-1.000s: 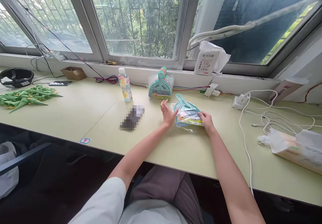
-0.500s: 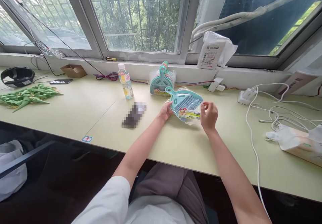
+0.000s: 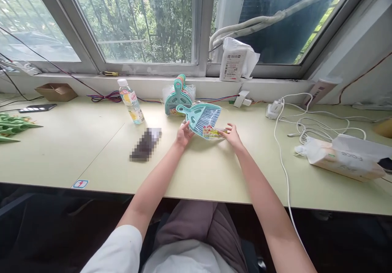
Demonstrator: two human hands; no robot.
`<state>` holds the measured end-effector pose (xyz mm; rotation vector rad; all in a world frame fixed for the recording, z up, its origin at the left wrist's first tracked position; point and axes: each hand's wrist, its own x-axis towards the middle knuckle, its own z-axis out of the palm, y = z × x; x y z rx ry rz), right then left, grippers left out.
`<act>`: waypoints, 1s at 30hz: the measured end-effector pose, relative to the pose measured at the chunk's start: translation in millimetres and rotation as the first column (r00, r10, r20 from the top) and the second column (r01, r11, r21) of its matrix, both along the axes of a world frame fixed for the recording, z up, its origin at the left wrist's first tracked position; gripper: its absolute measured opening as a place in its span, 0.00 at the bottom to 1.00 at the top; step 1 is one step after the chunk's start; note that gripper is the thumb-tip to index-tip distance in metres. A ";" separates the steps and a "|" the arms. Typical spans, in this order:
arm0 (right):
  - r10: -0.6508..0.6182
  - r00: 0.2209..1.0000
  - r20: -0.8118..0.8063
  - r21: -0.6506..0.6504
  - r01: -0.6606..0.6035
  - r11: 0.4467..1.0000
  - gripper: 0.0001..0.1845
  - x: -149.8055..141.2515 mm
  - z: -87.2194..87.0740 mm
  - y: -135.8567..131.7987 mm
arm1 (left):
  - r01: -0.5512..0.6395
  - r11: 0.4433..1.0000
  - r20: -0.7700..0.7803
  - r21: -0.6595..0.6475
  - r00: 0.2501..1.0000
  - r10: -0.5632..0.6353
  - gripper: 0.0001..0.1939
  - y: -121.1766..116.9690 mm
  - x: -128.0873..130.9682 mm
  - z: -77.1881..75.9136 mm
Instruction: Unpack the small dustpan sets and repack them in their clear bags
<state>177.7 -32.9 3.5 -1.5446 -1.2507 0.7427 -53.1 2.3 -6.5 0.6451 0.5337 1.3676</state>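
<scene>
A turquoise dustpan [image 3: 193,117] with a blue-bristled brush [image 3: 208,117] is wrapped in clear plastic, held tilted over the table with its handle toward the upper left. My left hand [image 3: 183,135] grips its lower left side, fingers partly hidden beneath it. On the wrapper's lower edge is a colourful printed label [image 3: 211,132]. My right hand [image 3: 233,135] pinches the wrapper at the label's right end between thumb and fingers. Just behind stands a stack of similar wrapped dustpans [image 3: 178,98], leaning by the wall with their handles up.
A drink bottle [image 3: 131,103] and a pixelated dark object [image 3: 145,145] are to the left. Farther left are a small cardboard box [image 3: 56,92], a phone [image 3: 38,108] and green leaf-like pieces [image 3: 15,126]. White cables [image 3: 318,121] and a tissue pack [image 3: 343,158] lie right.
The view has turned right, so the table things appear farther left. My right hand has gone from raised with curled fingers to pinching the label end. My left hand keeps its hold.
</scene>
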 end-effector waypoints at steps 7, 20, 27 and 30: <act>0.022 0.999 0.034 -0.110 -0.018 0.994 0.24 34.1 17.6 -1.4 | -0.090 0.993 -0.017 -0.073 0.996 0.089 0.12 -4.5 -5.5 14.0; 0.090 0.996 -0.003 0.037 -0.090 0.995 0.14 -13.2 25.5 -11.5 | -0.037 0.997 -0.057 -0.072 0.998 0.033 0.11 -0.6 3.0 10.0; 0.035 0.826 -0.563 0.023 -0.026 0.999 0.16 -59.4 23.0 -19.9 | -0.004 0.999 -0.103 -0.043 0.995 -0.001 0.07 -23.7 1.3 36.7; 0.015 0.758 -0.652 -0.018 -0.035 0.999 0.16 -46.0 31.4 -23.3 | 0.087 0.995 -0.209 -0.042 0.973 -0.094 0.10 -20.3 -0.4 33.3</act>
